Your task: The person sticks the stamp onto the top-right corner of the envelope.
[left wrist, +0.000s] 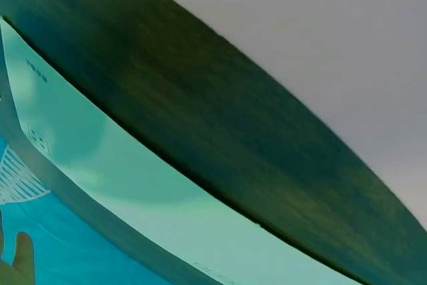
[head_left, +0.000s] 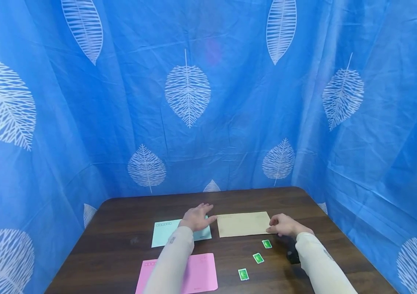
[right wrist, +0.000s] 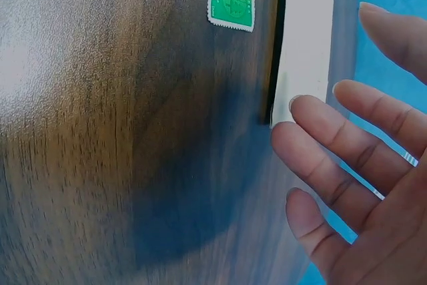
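Observation:
My left hand (head_left: 196, 217) reaches over the right part of a mint-green envelope (head_left: 164, 234), its fingers spread and its thumb toward a cream envelope (head_left: 243, 224). Only the tips of this hand's fingers (left wrist: 24, 255) show at the corner of the left wrist view. At the cream envelope's right end is my right hand (head_left: 285, 225), with loosely bent fingers (right wrist: 313, 151) close to the edge. Thumb and fingers stand apart in the right wrist view. Just nearer than that envelope lies a green postage stamp (head_left: 267, 243).
Two more green stamps, a middle one (head_left: 258, 258) and a near one (head_left: 243, 274), lie on the dark wooden table (head_left: 120, 245). A pink envelope (head_left: 202, 271) is partly under my left sleeve (head_left: 171, 261). Blue leaf-patterned cloth (head_left: 230, 122) hangs round the table.

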A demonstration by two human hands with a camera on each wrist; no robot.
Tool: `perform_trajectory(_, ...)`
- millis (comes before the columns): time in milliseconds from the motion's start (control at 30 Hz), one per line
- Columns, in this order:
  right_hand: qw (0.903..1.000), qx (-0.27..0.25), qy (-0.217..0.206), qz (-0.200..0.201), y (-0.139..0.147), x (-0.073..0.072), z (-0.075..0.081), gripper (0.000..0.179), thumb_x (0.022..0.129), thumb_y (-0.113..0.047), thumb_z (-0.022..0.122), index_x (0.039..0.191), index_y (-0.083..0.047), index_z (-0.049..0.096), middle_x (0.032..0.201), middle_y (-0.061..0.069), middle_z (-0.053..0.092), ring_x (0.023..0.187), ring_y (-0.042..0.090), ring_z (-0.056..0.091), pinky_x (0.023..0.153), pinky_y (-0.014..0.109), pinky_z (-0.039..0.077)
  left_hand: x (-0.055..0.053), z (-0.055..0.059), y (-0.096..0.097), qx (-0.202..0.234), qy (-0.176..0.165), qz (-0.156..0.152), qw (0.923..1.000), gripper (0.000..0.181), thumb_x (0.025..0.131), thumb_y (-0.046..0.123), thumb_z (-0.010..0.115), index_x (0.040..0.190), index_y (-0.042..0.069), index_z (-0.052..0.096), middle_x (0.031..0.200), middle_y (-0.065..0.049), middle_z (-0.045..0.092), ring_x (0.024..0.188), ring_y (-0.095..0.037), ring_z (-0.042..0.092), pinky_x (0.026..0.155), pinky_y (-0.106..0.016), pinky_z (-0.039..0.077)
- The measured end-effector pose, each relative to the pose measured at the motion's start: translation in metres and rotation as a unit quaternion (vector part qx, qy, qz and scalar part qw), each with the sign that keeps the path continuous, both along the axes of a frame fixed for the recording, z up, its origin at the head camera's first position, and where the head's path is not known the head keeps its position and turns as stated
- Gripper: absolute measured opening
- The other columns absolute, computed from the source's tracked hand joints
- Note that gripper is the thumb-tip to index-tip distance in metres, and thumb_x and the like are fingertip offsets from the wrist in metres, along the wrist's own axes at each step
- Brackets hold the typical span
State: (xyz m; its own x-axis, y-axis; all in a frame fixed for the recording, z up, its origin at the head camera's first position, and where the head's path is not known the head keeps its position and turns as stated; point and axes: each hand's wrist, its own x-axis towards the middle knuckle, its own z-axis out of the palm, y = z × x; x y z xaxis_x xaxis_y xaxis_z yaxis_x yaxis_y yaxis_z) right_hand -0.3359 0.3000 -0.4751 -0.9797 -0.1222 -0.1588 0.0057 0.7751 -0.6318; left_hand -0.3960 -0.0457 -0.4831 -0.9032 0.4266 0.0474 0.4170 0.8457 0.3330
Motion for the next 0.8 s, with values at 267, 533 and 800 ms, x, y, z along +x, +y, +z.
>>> perform_trajectory(267,0.9997,-0.011,-0.016,-0.015,-0.003,0.003,-0.004,0.035,0.088,-0.018,0.073,0.111,0.006,0.063,0.087,0.008,0.063,0.071,0.021,0.058,0.069,0.034,0.050,0.000,-0.009,0.006,-0.014,0.002,-0.003,0.9999,0.059,0.100,0.054,0.047,0.148,0.020,0.050,0.155,-0.003,0.049,0.147,-0.024,0.040,0.116,-0.048,0.039)
perform_trajectory(533,0.9997,-0.025,0.000,0.004,-0.007,0.006,-0.005,0.027,0.086,-0.013,0.073,0.104,0.005,0.064,0.074,0.005,0.059,0.062,0.020,0.057,0.063,0.030,0.046,0.001,-0.007,0.013,-0.011,-0.009,-0.020,0.9997,0.054,0.102,0.048,0.046,0.148,0.021,0.051,0.155,-0.002,0.049,0.148,-0.023,0.039,0.117,-0.047,0.037)
perform_trajectory(800,0.9995,-0.029,-0.008,-0.010,-0.007,0.009,-0.010,0.024,0.086,-0.014,0.073,0.102,0.002,0.064,0.079,0.007,0.061,0.068,0.022,0.059,0.066,0.033,0.049,0.002,-0.011,0.020,-0.025,-0.018,-0.028,0.9991,0.055,0.101,0.049,0.046,0.149,0.022,0.049,0.156,-0.002,0.047,0.149,-0.023,0.038,0.118,-0.047,0.036)
